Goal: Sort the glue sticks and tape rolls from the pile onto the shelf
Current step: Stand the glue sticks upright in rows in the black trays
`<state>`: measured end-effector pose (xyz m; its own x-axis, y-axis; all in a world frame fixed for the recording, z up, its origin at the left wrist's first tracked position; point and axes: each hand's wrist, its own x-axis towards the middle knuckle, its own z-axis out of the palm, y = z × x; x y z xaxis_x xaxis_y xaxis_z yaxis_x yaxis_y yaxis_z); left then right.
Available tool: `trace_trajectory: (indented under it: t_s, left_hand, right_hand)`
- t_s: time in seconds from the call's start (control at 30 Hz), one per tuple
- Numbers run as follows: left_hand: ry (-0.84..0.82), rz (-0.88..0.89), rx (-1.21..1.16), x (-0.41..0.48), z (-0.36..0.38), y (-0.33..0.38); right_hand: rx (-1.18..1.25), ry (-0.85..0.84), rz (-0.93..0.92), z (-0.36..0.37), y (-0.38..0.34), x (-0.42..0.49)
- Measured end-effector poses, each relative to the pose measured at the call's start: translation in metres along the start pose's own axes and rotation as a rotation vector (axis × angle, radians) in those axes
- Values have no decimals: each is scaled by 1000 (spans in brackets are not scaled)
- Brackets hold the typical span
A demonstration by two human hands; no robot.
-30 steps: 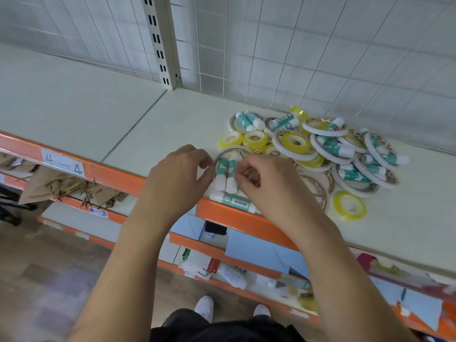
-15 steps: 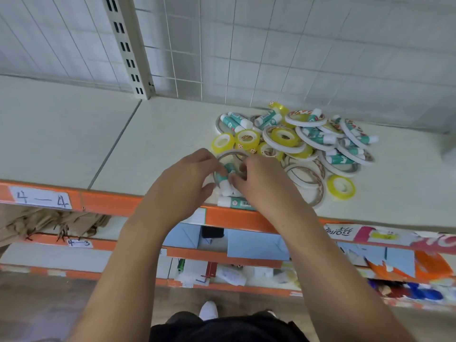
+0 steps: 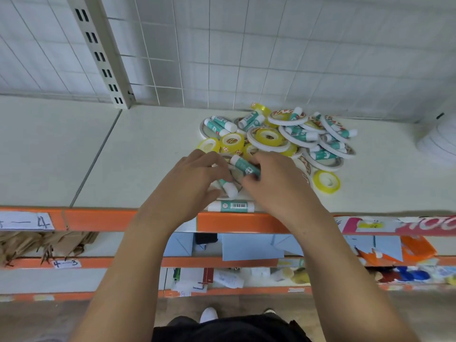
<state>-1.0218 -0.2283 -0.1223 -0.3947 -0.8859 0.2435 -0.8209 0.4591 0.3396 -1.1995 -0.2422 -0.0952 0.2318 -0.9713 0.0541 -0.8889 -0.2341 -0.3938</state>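
Moved: glue stick (image 3: 245, 165) now tilts toward 10 o'clock, pinched by right hand (image 3: 276, 183).
Left hand (image 3: 195, 178): fingers curled on second glue stick (image 3: 229, 188).
Pile (image 3: 298, 137): 1 o'clock of hands.

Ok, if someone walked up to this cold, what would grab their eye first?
Probably the jumbled pile of yellow tape rolls, white-rimmed tape rings and teal-and-white glue sticks, heaped middle-right on the white shelf board. Then the two bare hands at its near edge, the right hand pinching one teal-and-white glue stick beside the left hand. The bright orange front rail runs just below.
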Motion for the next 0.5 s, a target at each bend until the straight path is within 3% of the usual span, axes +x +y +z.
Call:
trace_trajectory:
  t_s: [0.27,0.5]
  left_hand:
    - [-22,20,79,19,9,3]
    - [39,63,-103,39,7,34]
  right_hand:
    - [100,-15,-60,3,18,-6]
    - [118,70,-36,-11,53,-16]
